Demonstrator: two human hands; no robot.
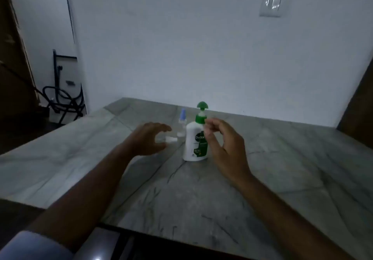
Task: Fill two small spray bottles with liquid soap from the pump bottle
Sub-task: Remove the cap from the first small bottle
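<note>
A white pump bottle (194, 144) with a green pump head stands upright in the middle of the grey marble table (262, 179). Behind it to the left stands a small clear spray bottle (182, 125) with a blue cap. A second small spray bottle (170, 139) lies on its side left of the pump bottle, partly hidden by my left hand. My left hand (150, 140) hovers over that lying bottle with fingers spread and curved, holding nothing. My right hand (224, 140) is just right of the pump bottle, fingers loosely curled near the green collar, gripping nothing.
A white wall rises behind the table, with a light switch (272, 5) at the upper right. A dark frame with hoses (62, 102) stands on the floor at the far left. The table's near edge (121, 227) runs below my forearms.
</note>
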